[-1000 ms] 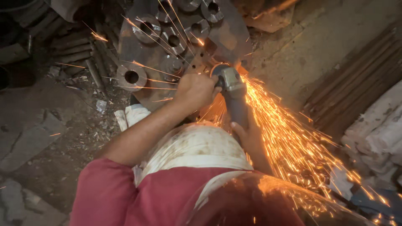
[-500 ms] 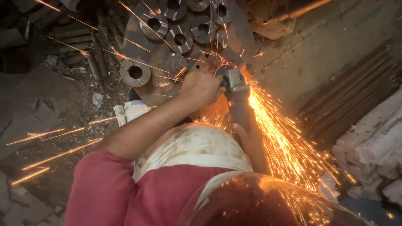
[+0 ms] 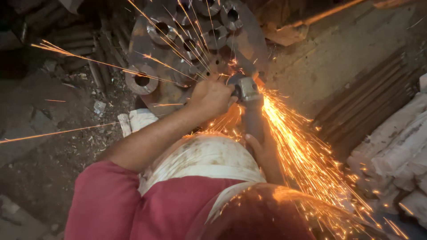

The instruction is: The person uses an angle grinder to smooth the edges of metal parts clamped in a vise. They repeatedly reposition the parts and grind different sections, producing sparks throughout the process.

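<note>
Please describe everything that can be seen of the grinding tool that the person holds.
The grey, metal-looking handheld angle grinder points away from the person, its rounded head low against the rusty round steel plate. The left hand grips the head end from the side; the right hand holds the dark, long body at the rear. Orange sparks spray from the head, backward to the right and forward over the plate. The disc itself is hidden.

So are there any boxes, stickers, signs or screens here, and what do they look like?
None that I can see: no boxes, labels, signs or screens.
Angle grinder: grey, held by both hands, no label visible, orange sparks flying from it.
Metal rings: round, grey, each with a hole, lying on a rusty plate.
Pale blocks: stacked at the right edge, whitish and unmarked.
</note>
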